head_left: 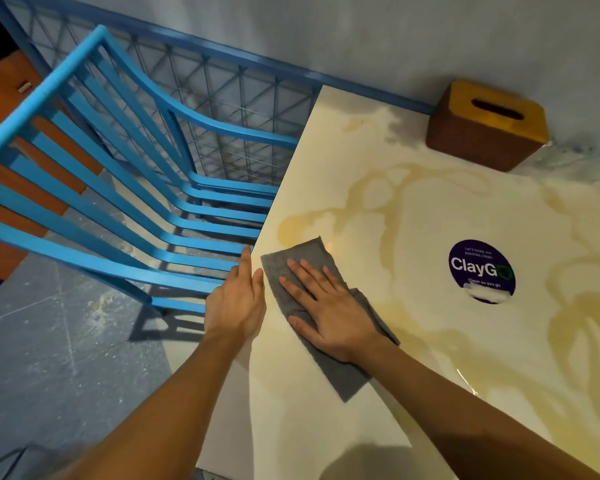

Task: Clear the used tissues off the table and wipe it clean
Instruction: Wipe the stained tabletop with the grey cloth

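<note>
The grey cloth [307,256] is a thin, matte rag, folded into a rough oblong with soft, slightly frayed-looking edges. It lies flat on the cream desk [413,209], whose glossy top carries pale yellow-brown marbled streaks. The cloth runs diagonally, with one end past the fingertips and the other trailing out from under the wrist toward the person.

The right hand [326,306] lies palm-down on the middle of the cloth, fingers straight and spread, pressing it against the desk without curling round it. The left hand [236,303] is just beside the right one, at the desk's left edge. Its fingers are straight and held together, its thumb lies along the rim close to the cloth's corner, and it holds nothing. The two hands are near each other but do not touch.

Beyond the right hand's fingers, further across the desk, sits a round purple sticker [482,271] reading "ClayGo". Well beyond it, a brown tissue box [485,129] with a yellow top stands against the wall. To the left of the left hand, a blue slatted chair [118,188] stands against the desk's edge.
</note>
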`<state>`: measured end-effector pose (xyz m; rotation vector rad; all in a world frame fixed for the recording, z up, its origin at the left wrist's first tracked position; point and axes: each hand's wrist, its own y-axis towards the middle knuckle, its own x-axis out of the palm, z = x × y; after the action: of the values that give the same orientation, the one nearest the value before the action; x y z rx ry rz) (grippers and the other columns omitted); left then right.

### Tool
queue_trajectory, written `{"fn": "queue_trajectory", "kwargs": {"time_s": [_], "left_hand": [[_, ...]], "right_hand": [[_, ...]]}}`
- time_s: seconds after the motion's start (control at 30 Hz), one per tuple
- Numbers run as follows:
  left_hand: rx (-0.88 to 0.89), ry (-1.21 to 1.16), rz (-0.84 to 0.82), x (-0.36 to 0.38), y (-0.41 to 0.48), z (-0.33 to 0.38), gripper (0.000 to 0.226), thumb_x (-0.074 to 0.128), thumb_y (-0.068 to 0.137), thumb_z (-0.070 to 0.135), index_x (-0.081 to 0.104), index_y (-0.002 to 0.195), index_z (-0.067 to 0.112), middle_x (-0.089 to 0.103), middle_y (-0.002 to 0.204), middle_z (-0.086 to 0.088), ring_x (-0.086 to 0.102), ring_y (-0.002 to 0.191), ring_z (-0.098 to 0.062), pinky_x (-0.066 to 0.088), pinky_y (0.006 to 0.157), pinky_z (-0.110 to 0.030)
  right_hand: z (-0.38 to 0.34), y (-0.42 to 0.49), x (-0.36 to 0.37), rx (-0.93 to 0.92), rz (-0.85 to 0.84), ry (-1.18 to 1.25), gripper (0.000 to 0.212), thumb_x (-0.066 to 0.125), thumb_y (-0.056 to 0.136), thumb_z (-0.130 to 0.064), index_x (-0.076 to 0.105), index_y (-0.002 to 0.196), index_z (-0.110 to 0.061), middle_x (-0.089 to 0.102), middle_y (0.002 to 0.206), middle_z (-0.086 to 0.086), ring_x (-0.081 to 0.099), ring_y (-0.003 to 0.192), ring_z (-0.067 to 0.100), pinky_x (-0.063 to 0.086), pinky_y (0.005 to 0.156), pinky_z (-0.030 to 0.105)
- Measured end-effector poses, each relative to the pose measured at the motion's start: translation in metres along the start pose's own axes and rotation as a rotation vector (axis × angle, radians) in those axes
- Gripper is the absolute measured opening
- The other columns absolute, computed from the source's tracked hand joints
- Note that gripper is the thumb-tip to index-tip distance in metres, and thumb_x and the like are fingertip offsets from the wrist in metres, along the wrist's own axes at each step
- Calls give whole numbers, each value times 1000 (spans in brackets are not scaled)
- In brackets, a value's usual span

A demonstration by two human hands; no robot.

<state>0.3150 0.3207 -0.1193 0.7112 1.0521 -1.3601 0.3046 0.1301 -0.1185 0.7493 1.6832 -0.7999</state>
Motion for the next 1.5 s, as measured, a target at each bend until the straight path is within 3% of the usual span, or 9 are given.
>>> {"fn": "queue_trajectory", "kwargs": {"time_s": [0.2,0.43,0.63,0.87,1.03,1.2,1.27,1.43,1.5], "left_hand": [[-61,71,5,1,-2,0,57,18,102,50,10,154,26,57,108,-3,52,79,-10,55,75,-32],[-76,14,-7,0,-1,-1,55,14,102,51,16,151,26,50,95,0,57,83,-13,55,78,-36],[-91,38,-12,3,0,-2,64,7,94,56,18,149,27,55,104,1,58,82,-11,57,77,-31],[-104,-2,-37,2,2,-4,58,14,99,55,20,149,26,47,98,3,58,84,-12,58,79,-34],[-115,11,-39,3,5,-1,59,13,97,56,28,145,24,49,96,5,56,80,-10,56,77,-27],[-99,35,-28,1,11,2,56,13,99,55,30,142,23,55,96,1,58,82,-11,56,76,-30],[-66,56,-19,1,12,2,53,15,100,55,30,139,22,56,96,1,58,82,-12,56,75,-32],[-4,174,9,5,19,-1,56,18,99,59,26,140,23,57,111,1,55,83,-9,54,73,-26],[9,156,15,4,24,-2,56,18,99,59,27,140,22,58,114,1,57,87,-10,55,77,-30]], "right_hand": [[-3,11,1,311,54,39,66,11,98,-56,-8,155,-29,-18,162,-2,-19,148,16,-5,122,42],[13,13,-4,-45,-39,-28,69,21,100,-57,-6,156,-27,-17,162,-1,-21,148,16,-7,120,42],[8,21,-2,300,43,5,66,11,99,-57,-12,154,-29,-23,160,-3,-23,147,16,-5,122,44],[10,19,-4,94,4,-6,67,17,100,-58,-7,155,-29,-19,162,-3,-23,147,15,-7,121,41],[6,31,-3,485,73,15,66,12,100,-55,-10,155,-24,-21,161,3,-22,147,21,-4,122,45],[22,31,-9,81,7,-9,67,17,100,-58,-7,155,-28,-19,162,0,-22,148,17,-5,122,43],[26,32,-10,49,12,-13,66,18,100,-57,-5,155,-30,-17,162,-2,-21,148,14,-6,122,41],[14,45,-2,508,113,8,66,9,99,-56,-7,155,-25,-17,162,3,-18,149,20,-5,122,45],[15,50,-4,437,76,-20,67,8,99,-58,-13,154,-26,-23,160,3,-22,148,21,-8,121,44]]}}
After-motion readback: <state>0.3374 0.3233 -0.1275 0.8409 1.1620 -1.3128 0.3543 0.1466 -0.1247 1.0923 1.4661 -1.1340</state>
